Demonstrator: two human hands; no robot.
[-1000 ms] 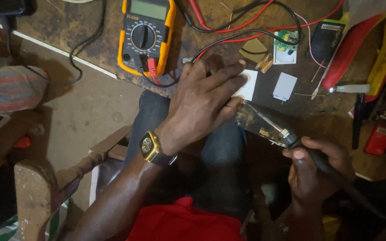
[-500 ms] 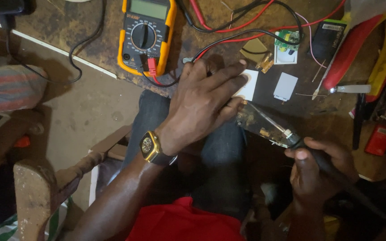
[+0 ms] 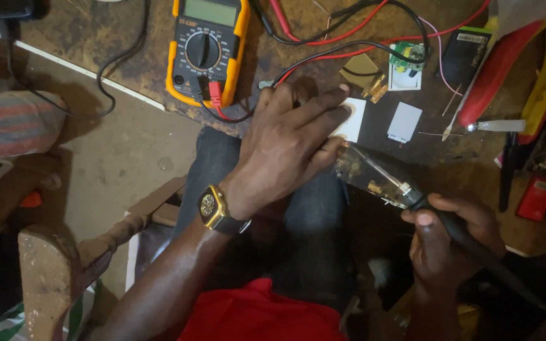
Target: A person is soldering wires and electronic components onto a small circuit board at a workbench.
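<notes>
Left hand (image 3: 285, 151) fingers pressed flat on the circuit board (image 3: 374, 180) — right hand (image 3: 450, 243) fingers clamped on the soldering iron (image 3: 412, 196) (tip at board); joint seemingly unfinished.

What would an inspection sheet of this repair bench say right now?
Surface: dark, worn workbench, scuffed.
Job's things: circuit board at the bench edge; soldering iron, tip over the board.
Clutter: yellow multimeter, white plate, small green board, red-handled tool.
Hands: left hand presses flat beside the circuit board, gold wristwatch on its wrist; right hand grips the iron's dark handle.
Cables: red and black leads looped across the bench.
Surroundings: wooden chair, concrete floor.
</notes>
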